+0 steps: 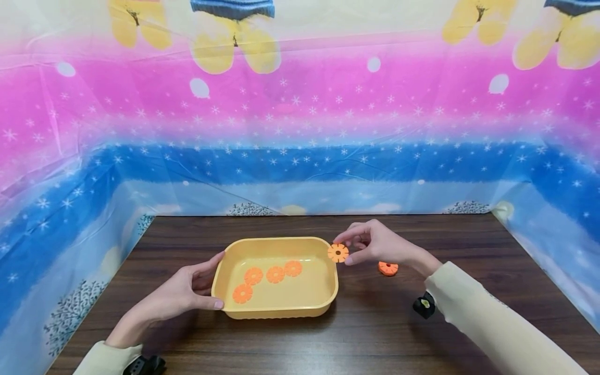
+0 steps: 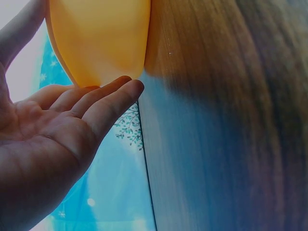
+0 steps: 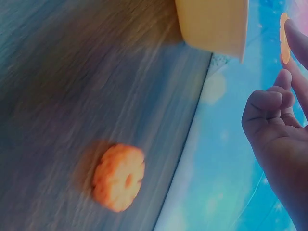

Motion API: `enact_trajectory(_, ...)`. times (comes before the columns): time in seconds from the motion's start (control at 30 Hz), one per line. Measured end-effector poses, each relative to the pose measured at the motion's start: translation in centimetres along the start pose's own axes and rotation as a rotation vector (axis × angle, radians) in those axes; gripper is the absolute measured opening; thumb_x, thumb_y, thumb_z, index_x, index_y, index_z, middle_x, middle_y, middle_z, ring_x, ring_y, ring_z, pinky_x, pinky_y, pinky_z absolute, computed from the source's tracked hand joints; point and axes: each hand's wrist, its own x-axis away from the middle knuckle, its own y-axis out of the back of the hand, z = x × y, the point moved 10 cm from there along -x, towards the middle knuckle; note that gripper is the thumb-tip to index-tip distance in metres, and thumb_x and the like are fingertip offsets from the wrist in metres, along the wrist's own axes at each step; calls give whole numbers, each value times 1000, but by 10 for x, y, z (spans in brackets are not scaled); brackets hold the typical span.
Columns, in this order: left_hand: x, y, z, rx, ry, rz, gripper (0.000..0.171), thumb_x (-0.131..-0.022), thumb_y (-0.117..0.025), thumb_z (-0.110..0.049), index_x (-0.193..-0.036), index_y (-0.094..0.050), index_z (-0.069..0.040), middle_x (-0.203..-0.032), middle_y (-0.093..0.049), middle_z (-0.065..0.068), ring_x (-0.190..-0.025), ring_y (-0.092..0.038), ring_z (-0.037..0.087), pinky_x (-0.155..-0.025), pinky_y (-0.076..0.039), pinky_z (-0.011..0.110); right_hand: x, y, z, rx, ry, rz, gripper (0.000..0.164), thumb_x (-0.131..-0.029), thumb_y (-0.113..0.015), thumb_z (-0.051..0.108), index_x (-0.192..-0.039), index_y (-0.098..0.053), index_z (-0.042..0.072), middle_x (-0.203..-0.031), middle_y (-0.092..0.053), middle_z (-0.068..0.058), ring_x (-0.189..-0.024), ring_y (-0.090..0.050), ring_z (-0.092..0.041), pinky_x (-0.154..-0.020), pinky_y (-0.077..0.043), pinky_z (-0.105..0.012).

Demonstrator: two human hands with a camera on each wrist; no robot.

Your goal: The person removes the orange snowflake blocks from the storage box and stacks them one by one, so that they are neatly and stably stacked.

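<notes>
A yellow plastic tray [image 1: 281, 314] stands on the table, with several orange notched discs [image 1: 253, 276] lying flat on its floor. My left hand [image 1: 183, 291] holds the tray's left end, thumb near the front corner and fingers toward the back; the left wrist view shows these fingers [image 2: 108, 103] fairly straight against the wall. Between thumb and fingertips, my right hand [image 1: 375, 242] pinches one orange notched disc [image 1: 338, 253] upright by the tray's right rim. That held disc [image 3: 285, 38] appears edge-on in the right wrist view, its other fingers curled inward.
A small stack of orange notched discs [image 1: 388, 269] rests on the dark wood table [image 1: 375, 333], just under the right wrist and partly hidden by it. A patterned cloth [image 1: 300, 161] hangs behind the table and along both sides.
</notes>
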Motion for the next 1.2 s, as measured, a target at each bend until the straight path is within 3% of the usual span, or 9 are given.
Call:
enact_trajectory(0.43,0,0,-1,-17,-17,9,95,-78,-75,-9,-150,-13,-17,-148,-24,16,-126,-38,33,-92,-45,33,39,24,-46,3,-141,-62,41,-73,-80,26,-112,-68,23,-88,-52,-15,-60,-39,-23,-55,-38,-26)
enact_trajectory(0.67,-1,1,0,-19,-4,3,95,-78,-75,-10,-150,-13,-17,-148,-25,16,-126,-38,33,-91,-45,33,60,38,-70,47,-192,-111,37,-73,-79,29,-109,-69,24,-88,-55,-13,-64,-42,-22,-52,-38,-26)
enact_trajectory(0.9,-1,1,1,-12,-9,6,95,-78,-75,-9,-150,-13,-18,-147,-26,16,-126,-38,33,-92,-44,33,76,48,-91,64,-265,-148,38,-70,-81,28,-106,-70,26,-91,-56,-10,-71,-46,-22,-57,-41,-27)
enact_trajectory(1.2,-1,0,0,-9,-4,6,96,-77,-75,-8,-150,-13,-18,-147,-26,17,-125,-40,34,-91,-45,33,84,52,-103,90,-246,-133,39,-72,-81,22,-109,-69,20,-92,-54,-15,-71,-42,-25,-54,-37,-27)
